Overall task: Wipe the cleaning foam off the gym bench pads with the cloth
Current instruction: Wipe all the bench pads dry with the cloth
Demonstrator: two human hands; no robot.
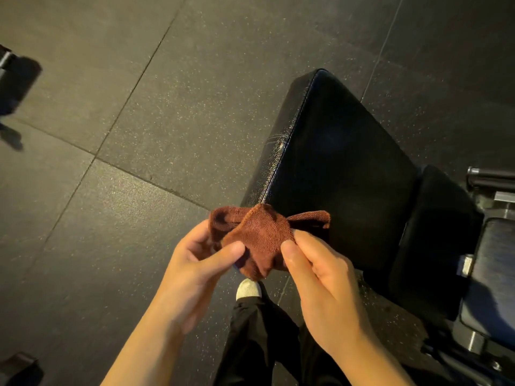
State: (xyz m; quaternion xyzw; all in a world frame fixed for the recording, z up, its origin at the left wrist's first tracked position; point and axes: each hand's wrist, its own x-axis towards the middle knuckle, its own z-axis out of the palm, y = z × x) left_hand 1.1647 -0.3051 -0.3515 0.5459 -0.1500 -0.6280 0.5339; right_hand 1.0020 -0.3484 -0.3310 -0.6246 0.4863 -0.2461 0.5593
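Note:
A rust-brown cloth hangs bunched between both my hands, held in the air over the near corner of the bench. My left hand pinches its left side between thumb and fingers. My right hand pinches its right side. The long black bench pad stretches away at the upper right, its surface dark and shiny. A smaller black pad adjoins it at the right. I see no foam on either pad in this dim light.
Dark speckled rubber floor tiles surround the bench. Metal frame parts and a bar sit at the right edge. My black trouser leg and a white shoe are below the cloth. Dark equipment shows at the left edge.

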